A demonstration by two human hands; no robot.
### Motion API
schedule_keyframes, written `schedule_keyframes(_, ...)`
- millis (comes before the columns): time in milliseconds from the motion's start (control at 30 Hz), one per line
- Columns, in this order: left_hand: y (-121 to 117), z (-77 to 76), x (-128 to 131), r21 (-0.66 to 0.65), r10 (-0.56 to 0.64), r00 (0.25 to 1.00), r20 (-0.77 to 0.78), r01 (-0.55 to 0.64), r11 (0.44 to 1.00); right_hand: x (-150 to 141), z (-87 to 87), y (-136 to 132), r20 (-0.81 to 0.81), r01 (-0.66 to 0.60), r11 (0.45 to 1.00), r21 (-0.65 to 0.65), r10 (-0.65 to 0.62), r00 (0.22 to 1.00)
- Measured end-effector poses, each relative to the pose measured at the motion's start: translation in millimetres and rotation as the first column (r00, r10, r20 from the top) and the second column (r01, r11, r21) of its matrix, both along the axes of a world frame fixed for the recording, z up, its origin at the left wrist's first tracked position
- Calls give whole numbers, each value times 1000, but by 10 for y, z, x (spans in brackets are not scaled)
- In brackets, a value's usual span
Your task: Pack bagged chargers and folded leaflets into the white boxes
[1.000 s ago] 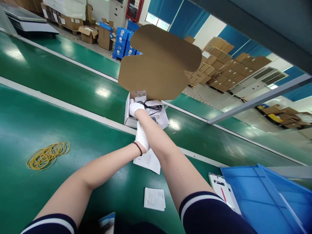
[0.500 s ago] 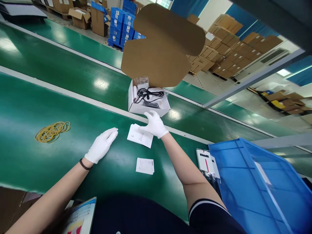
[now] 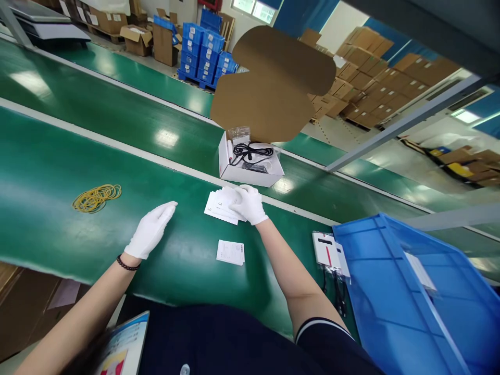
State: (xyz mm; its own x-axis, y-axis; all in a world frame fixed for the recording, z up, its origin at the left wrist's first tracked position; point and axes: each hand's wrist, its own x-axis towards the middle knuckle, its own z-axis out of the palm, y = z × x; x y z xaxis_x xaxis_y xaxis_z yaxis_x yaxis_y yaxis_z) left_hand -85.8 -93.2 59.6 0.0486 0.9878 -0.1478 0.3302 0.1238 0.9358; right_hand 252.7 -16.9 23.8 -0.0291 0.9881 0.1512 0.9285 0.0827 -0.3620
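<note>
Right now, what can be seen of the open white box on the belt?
The white box is a shallow cardboard carton with a brown inner lid standing open and upright behind it. Inside lie a coiled black cable and a clear plastic bag. It sits flat on the green belt, just beyond the right hand, which rests on a leaflet stack and does not touch the box.

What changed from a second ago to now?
Both hands drew back out of the open box. The right hand took hold of the leaflets; the left hand now lies flat on the belt. Box, small card and rubber bands stayed put.
</note>
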Motion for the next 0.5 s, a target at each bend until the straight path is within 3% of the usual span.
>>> schedule_keyframes(100, -99, 23, -53, 29, -6, 1000, -5, 7, 1000, 4, 25, -68, -163, 63, 998, 3, -62, 985)
schedule_keyframes(233, -166, 181, 18, 86, 8, 999, 38, -11, 996, -98, 275, -239, -238, 113, 992, 48, -98, 966)
schedule_keyframes(300, -148, 282, 170, 76, -60, 983, 174, 47, 996, -269, 451, -378, -283, 70, 990, 119, -33, 959)
schedule_keyframes(367, -102, 357, 367, 35, -212, 932, 294, 211, 977, -480, 599, -523, -317, -54, 980, 192, 114, 942)
schedule_keyframes(433, -42, 385, 526, 0, -319, 912, 257, 330, 944, -637, 681, -656, -331, -164, 955, 246, 242, 912)
schedule_keyframes(500, 13, 365, 566, 21, -251, 959, 129, 251, 968, -663, 675, -788, -327, -151, 957, 249, 230, 917)
